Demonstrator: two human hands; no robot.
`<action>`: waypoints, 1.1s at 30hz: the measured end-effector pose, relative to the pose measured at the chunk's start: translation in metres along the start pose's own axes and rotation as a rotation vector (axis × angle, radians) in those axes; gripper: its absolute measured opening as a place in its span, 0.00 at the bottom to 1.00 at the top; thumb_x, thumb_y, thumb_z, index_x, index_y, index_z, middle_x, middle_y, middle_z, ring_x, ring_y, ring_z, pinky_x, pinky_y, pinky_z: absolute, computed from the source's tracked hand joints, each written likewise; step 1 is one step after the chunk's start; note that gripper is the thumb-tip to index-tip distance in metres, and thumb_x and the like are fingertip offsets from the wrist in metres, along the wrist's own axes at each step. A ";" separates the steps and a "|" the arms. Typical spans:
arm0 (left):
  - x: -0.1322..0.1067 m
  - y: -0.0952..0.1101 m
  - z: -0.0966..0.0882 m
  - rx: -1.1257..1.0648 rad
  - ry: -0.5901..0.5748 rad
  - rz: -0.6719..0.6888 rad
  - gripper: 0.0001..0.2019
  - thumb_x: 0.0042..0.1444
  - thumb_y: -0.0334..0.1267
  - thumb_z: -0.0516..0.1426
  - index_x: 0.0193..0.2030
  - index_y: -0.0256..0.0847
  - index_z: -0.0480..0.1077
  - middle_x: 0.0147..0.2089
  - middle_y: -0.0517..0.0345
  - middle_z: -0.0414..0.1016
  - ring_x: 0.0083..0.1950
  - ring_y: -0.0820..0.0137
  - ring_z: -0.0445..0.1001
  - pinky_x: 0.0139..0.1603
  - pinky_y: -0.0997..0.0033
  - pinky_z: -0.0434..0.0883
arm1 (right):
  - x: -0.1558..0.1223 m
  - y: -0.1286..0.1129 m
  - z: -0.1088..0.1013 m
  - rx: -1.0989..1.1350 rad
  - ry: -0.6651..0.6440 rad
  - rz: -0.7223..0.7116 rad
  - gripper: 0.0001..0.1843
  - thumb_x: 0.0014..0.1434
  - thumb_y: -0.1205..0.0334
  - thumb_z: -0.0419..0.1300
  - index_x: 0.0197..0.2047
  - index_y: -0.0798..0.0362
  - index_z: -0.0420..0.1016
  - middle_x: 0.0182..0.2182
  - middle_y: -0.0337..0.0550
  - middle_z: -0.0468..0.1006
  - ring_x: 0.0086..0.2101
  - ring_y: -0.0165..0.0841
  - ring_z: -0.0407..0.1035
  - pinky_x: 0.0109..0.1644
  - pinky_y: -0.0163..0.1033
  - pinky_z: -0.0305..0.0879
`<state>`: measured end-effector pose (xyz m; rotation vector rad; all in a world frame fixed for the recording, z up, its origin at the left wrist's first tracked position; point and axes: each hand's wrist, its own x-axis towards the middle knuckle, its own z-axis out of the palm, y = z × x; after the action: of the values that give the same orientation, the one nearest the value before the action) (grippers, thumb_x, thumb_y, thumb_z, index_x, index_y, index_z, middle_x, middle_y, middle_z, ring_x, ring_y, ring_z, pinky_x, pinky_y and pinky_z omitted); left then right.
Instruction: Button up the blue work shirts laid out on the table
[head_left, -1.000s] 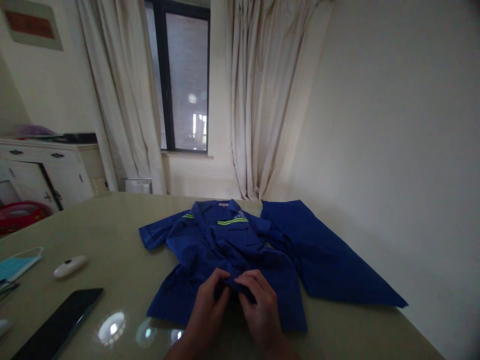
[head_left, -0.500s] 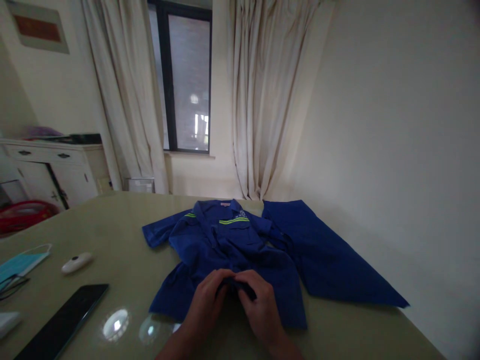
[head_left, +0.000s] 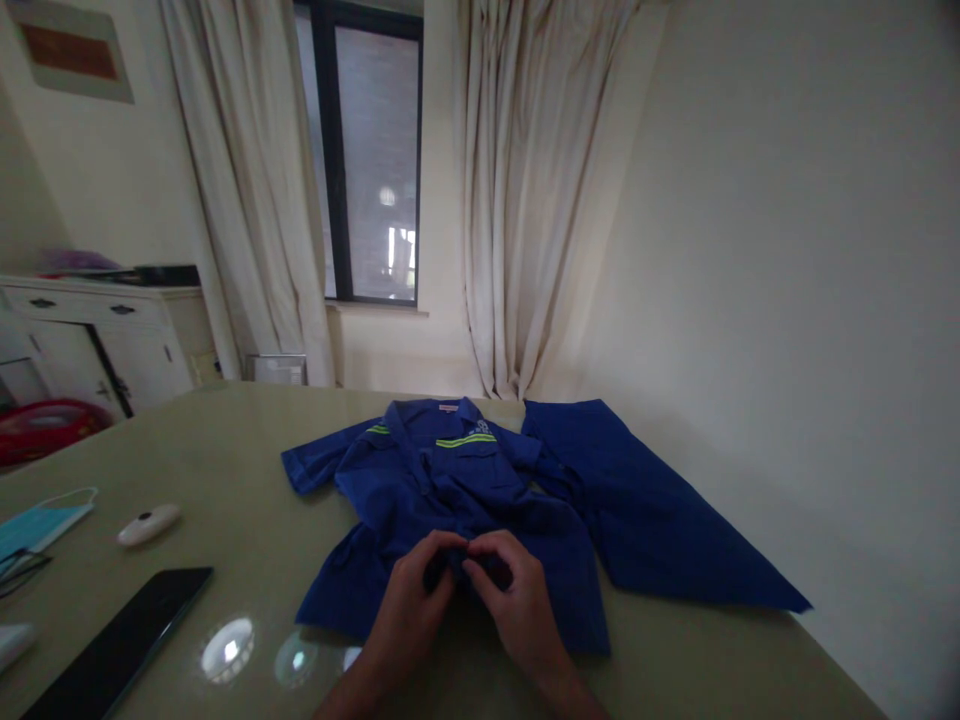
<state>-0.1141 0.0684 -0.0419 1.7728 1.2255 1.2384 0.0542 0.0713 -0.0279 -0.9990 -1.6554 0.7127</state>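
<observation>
A blue short-sleeved work shirt (head_left: 480, 500) with yellow-green stripes lies spread on the table, its collar at the far side. Over its lower front, my left hand (head_left: 416, 585) and my right hand (head_left: 514, 590) meet, fingertips nearly touching. Both are closed in a pinch on the shirt's dark front edge, a fold of which shows between the fingers. Whether a button is in the grip is hidden. To the right, a flat piece of blue clothing (head_left: 652, 520) touches the shirt's sleeve.
The table (head_left: 217, 450) also bears a black phone (head_left: 124, 640), a white computer mouse (head_left: 150, 524), a light blue face mask (head_left: 45, 525) and dark-framed glasses (head_left: 22, 572) at the left. A wall (head_left: 780, 300) stands along the right side, and curtains (head_left: 525, 200) hang beyond the far edge.
My fingers have shifted on the shirt edge: the right thumb has moved up and inward toward the left fingertips. The shirt and the other clothing lie as before.
</observation>
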 end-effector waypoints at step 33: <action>0.012 -0.016 -0.008 -0.348 -0.050 -0.198 0.20 0.54 0.50 0.66 0.50 0.42 0.80 0.49 0.49 0.83 0.52 0.57 0.80 0.56 0.56 0.75 | 0.000 0.007 0.000 0.003 -0.024 0.083 0.05 0.61 0.60 0.66 0.40 0.50 0.82 0.35 0.41 0.83 0.36 0.36 0.77 0.42 0.36 0.71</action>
<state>-0.1253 0.0851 -0.0491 1.3885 1.0550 1.2006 0.0559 0.0745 -0.0338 -1.0657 -1.6401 0.7847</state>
